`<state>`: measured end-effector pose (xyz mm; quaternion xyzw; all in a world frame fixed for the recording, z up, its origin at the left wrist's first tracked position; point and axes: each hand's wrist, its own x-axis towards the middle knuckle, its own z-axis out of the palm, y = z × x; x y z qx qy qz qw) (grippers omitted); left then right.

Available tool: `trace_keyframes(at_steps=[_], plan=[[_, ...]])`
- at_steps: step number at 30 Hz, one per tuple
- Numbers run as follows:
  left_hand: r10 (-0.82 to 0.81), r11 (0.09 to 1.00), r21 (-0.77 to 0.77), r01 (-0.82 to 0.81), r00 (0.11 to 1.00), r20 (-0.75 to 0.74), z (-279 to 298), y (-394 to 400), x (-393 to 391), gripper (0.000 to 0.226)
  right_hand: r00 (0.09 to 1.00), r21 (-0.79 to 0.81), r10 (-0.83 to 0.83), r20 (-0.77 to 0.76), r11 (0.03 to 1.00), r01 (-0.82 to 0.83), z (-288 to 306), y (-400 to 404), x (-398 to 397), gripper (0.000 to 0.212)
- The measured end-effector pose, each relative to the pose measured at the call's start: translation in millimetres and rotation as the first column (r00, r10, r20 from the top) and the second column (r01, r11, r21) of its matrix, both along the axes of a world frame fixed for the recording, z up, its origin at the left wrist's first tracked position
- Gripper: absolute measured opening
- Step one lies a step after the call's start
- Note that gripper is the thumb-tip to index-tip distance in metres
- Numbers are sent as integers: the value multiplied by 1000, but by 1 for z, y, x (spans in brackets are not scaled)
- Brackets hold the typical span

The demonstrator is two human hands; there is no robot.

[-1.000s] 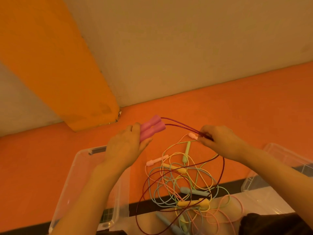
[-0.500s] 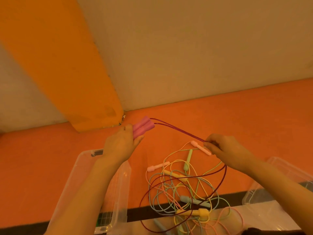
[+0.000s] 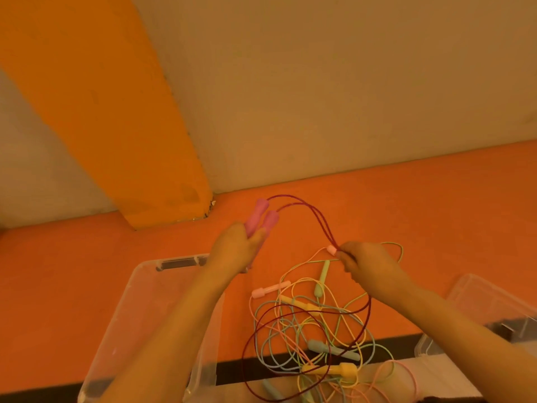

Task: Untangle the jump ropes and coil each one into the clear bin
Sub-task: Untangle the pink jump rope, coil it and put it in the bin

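Orange floor [image 3: 436, 205] fills the lower scene, meeting a pale wall [image 3: 319, 97] with a broad orange pillar [image 3: 110, 117] running down to it on the left. On that floor, low and left, sits the clear bin [image 3: 139, 309], its black latch at the far rim, with the left forearm crossing above it. A second clear container [image 3: 494, 303] peeks in at the right edge, behind the right forearm. Between the two lies the tangled pile of jump ropes [image 3: 313, 338], loops of yellow, blue, green and pink cord spread over one another on the floor, with pastel handles poking out: a pink one at the upper left, a green one upright near the top, a blue one and a yellow one lower down. Up above the pile, the left hand [image 3: 235, 248] is raised, fingers wrapped around the two pink handles [image 3: 261, 218] held side by side, their tips pointing away. From those handles the dark red rope [image 3: 316, 216] arcs over and down as a doubled strand to the right hand [image 3: 369, 260], whose fingertips pinch it, right beside a small pale pink handle tip [image 3: 331, 249]. Below that hand, the red cord drops in a big loop across the pile.
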<state>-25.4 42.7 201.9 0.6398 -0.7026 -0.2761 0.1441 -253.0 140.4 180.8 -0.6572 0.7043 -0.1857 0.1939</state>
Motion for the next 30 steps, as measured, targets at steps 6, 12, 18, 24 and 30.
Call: trace_keyframes(at_steps=[6, 12, 18, 24, 30], plan=[[-46, 999, 19, 46, 999, 1, -3, 8, -9, 46, 1000, 27, -9, 8, 1000, 9, -2, 0, 8, 27], [-43, 996, -84, 42, 999, -14, -4, 8, -3, 37, 980, -7, -134, 150, 991, 136, 3, -2, 2, 28], [-93, 980, -165, 113, 988, 128, 1, 16, -4, 29, 954, -106, -182, 239, 971, 212, 4, 0, 1, 33], [-129, 957, -195, 216, 917, 378, 1, 20, 3, 26, 929, -158, -250, 274, 941, 300, 8, -3, -9, 23], [-198, 907, -200, 371, 795, 574, -2, 18, 18, 33, 927, -210, -189, 325, 941, 265, 18, -3, -32, 21]])
